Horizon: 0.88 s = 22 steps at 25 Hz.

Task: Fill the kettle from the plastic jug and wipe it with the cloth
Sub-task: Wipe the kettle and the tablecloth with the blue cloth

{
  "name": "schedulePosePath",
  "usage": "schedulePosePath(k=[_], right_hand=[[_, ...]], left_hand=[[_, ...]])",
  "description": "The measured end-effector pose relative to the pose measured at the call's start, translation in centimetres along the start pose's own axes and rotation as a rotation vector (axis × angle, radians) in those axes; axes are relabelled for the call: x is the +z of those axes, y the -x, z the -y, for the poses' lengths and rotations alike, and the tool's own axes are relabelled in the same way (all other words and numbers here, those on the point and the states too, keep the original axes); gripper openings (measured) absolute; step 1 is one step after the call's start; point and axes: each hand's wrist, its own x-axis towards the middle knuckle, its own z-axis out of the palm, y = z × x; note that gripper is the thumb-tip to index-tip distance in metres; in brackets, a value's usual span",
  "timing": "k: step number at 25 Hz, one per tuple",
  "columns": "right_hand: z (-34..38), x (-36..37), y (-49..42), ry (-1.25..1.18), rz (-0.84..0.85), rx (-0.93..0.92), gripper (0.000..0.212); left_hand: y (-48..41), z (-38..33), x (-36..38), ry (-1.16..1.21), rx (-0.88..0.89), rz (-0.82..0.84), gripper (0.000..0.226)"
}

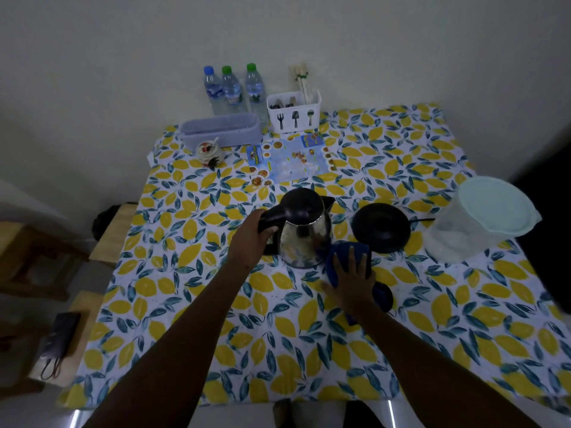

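A steel kettle (304,239) with a black lid and handle stands on the lemon-print tablecloth (216,319) at the middle of the table, off its base. My left hand (251,239) grips the kettle's black handle from the left. My right hand (350,278) presses a blue cloth (341,250) against the kettle's lower right side, and part of the cloth trails under my wrist. The round black kettle base (381,228) lies just right of the kettle. The clear plastic jug (477,219) with a pale lid stands at the right.
Three water bottles (231,88), a white cutlery caddy (293,111), a lilac box (221,129), a small ceramic jar (210,152) and a printed menu sheet (290,159) line the far side by the wall. Wooden stools (40,257) stand left of the table.
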Motion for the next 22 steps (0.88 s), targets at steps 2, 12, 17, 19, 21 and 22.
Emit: schedulePosePath(k=[2,12,17,19,21,22], right_hand=[[-0.3,0.6,-0.6,-0.002,-0.026,0.008,0.070],[3.9,6.5,5.9,0.134,-0.150,-0.446,0.051],[7.8,4.9,3.5,0.055,-0.149,-0.359,0.049],[7.4,7.0,6.8,0.083,-0.161,-0.470,0.050],[6.5,8.1,8.7,0.133,-0.153,-0.591,0.052],[6.9,7.8,7.8,0.145,-0.146,-0.622,0.052]], left_hand=[[1.4,2.0,1.2,0.054,-0.050,-0.006,0.043],[15.0,11.9,5.0,-0.511,-0.316,0.497,0.089],[15.9,12.2,4.1,-0.472,-0.302,0.541,0.095],[16.2,12.6,3.7,-0.443,-0.300,0.548,0.100],[16.8,13.0,3.8,-0.450,-0.322,0.522,0.105],[17.0,13.2,4.0,-0.459,-0.339,0.504,0.107]])
